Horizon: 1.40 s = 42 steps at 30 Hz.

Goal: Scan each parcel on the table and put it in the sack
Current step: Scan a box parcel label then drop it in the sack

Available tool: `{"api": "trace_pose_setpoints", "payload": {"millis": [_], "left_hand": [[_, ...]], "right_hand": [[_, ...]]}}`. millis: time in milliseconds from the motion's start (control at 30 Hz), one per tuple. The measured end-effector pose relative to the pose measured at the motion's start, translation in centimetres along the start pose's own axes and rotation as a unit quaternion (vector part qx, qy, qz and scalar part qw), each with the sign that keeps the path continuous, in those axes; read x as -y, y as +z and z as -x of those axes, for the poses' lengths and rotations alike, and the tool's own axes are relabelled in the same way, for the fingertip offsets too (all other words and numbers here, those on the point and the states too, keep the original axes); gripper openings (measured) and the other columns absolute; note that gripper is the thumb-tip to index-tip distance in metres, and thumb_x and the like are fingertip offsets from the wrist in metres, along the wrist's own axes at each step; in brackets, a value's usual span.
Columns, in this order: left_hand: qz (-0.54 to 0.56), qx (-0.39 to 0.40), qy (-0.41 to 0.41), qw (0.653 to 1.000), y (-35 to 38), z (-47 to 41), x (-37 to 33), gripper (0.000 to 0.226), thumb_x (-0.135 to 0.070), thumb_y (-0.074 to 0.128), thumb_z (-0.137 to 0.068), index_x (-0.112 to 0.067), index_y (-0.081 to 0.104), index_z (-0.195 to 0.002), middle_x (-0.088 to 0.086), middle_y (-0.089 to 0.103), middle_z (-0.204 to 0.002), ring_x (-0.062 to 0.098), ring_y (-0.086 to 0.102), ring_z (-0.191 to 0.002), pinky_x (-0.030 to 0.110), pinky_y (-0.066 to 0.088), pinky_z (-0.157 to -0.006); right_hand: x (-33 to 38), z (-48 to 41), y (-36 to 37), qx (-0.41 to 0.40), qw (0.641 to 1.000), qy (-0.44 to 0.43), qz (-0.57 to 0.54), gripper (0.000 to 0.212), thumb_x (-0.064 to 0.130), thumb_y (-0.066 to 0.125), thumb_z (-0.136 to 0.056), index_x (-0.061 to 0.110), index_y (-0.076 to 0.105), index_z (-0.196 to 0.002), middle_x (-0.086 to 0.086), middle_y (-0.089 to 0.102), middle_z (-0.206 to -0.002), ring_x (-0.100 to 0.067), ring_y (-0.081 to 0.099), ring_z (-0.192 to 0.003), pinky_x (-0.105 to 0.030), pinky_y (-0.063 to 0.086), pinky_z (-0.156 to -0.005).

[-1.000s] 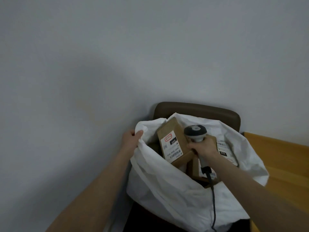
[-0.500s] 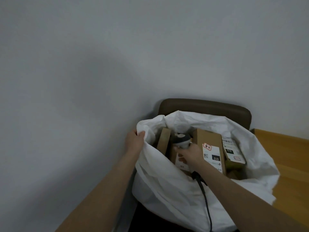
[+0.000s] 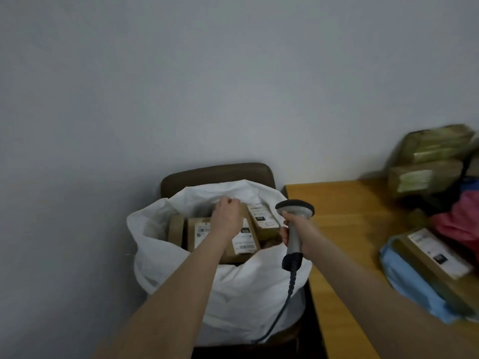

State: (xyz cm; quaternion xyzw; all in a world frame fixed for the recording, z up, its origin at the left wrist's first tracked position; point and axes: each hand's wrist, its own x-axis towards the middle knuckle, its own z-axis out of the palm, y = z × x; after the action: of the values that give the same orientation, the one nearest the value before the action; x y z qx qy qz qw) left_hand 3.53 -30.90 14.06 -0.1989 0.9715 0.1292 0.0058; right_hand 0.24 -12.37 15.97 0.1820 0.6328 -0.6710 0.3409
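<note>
Behind the sack (image 3: 233,294) stands a brown chair (image 3: 217,173). Right of the sack, the table (image 3: 344,229) carries a labelled parcel (image 3: 438,257) on a blue bag (image 3: 414,286) and blurred stacked boxes (image 3: 427,161). Inside the sack lie cardboard parcels (image 3: 202,237), partly hidden by the left hand (image 3: 226,217) reaching over them, fingers curled at their far edge; whether they pinch anything I cannot tell. The right hand (image 3: 295,230), at the sack's right rim, clamps the scanner (image 3: 294,209) handle.

The wooden table (image 3: 350,216) bears stacked cardboard parcels (image 3: 427,156) by the wall, a pink bundle (image 3: 461,224) and a blue packet (image 3: 414,283) nearer.
</note>
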Motion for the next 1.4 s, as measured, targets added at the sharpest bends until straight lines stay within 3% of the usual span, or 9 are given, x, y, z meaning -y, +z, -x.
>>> {"api": "trace_pose_setpoints", "payload": {"millis": [200, 667, 800, 900, 1033, 1133, 1200, 1300, 1400], "left_hand": [[-0.013, 0.045, 0.104, 0.993, 2.4, 4.3, -13.1, 0.049, -0.019, 0.053, -0.095, -0.014, 0.039, -0.141, 0.010, 0.036, -0.141, 0.028, 0.041, -0.127, 0.039, 0.043, -0.100], [0.001, 0.109, 0.220, 0.969, 8.2, 12.6, -39.9, 0.047, -0.026, 0.059, -0.090, -0.013, 0.046, -0.133, 0.012, 0.038, -0.130, 0.032, 0.044, -0.122, 0.040, 0.040, -0.100], [0.022, 0.123, 0.227, 0.966, 10.0, 11.2, -44.4, 0.041, -0.026, 0.057, -0.091, -0.010, 0.049, -0.128, 0.014, 0.040, -0.127, 0.032, 0.044, -0.121, 0.037, 0.038, -0.100], [0.035, 0.106, 0.212, 0.971, 11.4, 9.1, -47.5, 0.047, -0.033, 0.057, -0.090, -0.012, 0.047, -0.132, 0.012, 0.042, -0.129, 0.031, 0.046, -0.120, 0.039, 0.043, -0.096], [0.032, 0.074, 0.153, 0.985, 13.4, 5.9, -52.4, 0.071, -0.059, 0.055, -0.087, -0.016, 0.037, -0.140, 0.013, 0.041, -0.137, 0.031, 0.041, -0.128, 0.043, 0.041, -0.098], [0.003, 0.107, 0.074, 0.991, 15.1, 3.9, -55.1, 0.092, -0.075, 0.050, -0.078, -0.017, 0.026, -0.146, 0.016, 0.037, -0.144, 0.034, 0.034, -0.133, 0.050, 0.034, -0.102], [0.001, 0.151, 0.015, 0.988, 16.6, 2.3, -55.9, 0.099, -0.079, 0.049, -0.075, -0.016, 0.022, -0.147, 0.017, 0.036, -0.145, 0.035, 0.035, -0.133, 0.052, 0.035, -0.102], [0.094, 0.243, -0.025, 0.965, 18.8, 0.4, -56.0, 0.092, -0.075, 0.053, -0.077, -0.006, 0.039, -0.136, 0.013, 0.057, -0.126, 0.030, 0.060, -0.108, 0.043, 0.051, -0.090], [0.185, 0.264, -0.075, 0.944, 20.4, -0.6, -56.1, 0.073, -0.061, 0.068, -0.076, -0.002, 0.053, -0.116, 0.013, 0.066, -0.108, 0.029, 0.066, -0.092, 0.035, 0.053, -0.072]], "right_hand": [[-1.1, 5.8, -12.0, -0.030, 0.999, -0.006, -0.014, 0.026, 0.028, 0.061, -0.096, 0.007, 0.050, -0.085, -0.009, 0.047, -0.054, -0.020, 0.041, -0.041, -0.027, 0.036, -0.042], [-1.7, 13.7, -37.9, -0.207, 0.969, -0.098, -0.089, 0.023, 0.018, 0.074, -0.083, 0.002, 0.059, -0.077, -0.007, 0.053, -0.041, -0.017, 0.049, -0.034, -0.022, 0.041, -0.039], [-0.1, 12.5, -42.7, -0.240, 0.961, -0.101, -0.088, 0.028, 0.020, 0.077, -0.079, -0.001, 0.060, -0.090, -0.014, 0.062, -0.057, -0.024, 0.058, -0.049, -0.030, 0.050, -0.050], [1.6, 10.6, -46.5, -0.262, 0.955, -0.102, -0.089, 0.030, 0.019, 0.077, -0.079, -0.004, 0.063, -0.092, -0.013, 0.062, -0.055, -0.023, 0.057, -0.046, -0.029, 0.049, -0.048], [4.2, 7.2, -51.5, -0.291, 0.948, -0.105, -0.077, 0.044, 0.027, 0.078, -0.076, -0.003, 0.062, -0.104, -0.023, 0.070, -0.090, -0.030, 0.063, -0.071, -0.041, 0.054, -0.072], [5.6, 4.8, -54.7, -0.295, 0.946, -0.101, -0.084, 0.031, 0.014, 0.076, -0.079, -0.007, 0.064, -0.098, -0.019, 0.067, -0.068, -0.025, 0.059, -0.054, -0.033, 0.049, -0.057], [6.0, 3.0, -56.6, -0.296, 0.946, -0.093, -0.096, 0.029, 0.009, 0.074, -0.080, -0.008, 0.063, -0.100, -0.018, 0.067, -0.070, -0.023, 0.058, -0.055, -0.033, 0.048, -0.056], [6.1, 0.6, -58.5, -0.292, 0.948, -0.071, -0.105, 0.038, 0.011, 0.077, -0.078, -0.003, 0.059, -0.109, -0.018, 0.065, -0.086, -0.029, 0.061, -0.069, -0.037, 0.051, -0.065], [5.8, -1.5, -59.6, -0.269, 0.957, -0.045, -0.101, 0.038, 0.014, 0.077, -0.079, 0.001, 0.059, -0.109, -0.013, 0.064, -0.084, -0.026, 0.060, -0.073, -0.031, 0.047, -0.061]]}}
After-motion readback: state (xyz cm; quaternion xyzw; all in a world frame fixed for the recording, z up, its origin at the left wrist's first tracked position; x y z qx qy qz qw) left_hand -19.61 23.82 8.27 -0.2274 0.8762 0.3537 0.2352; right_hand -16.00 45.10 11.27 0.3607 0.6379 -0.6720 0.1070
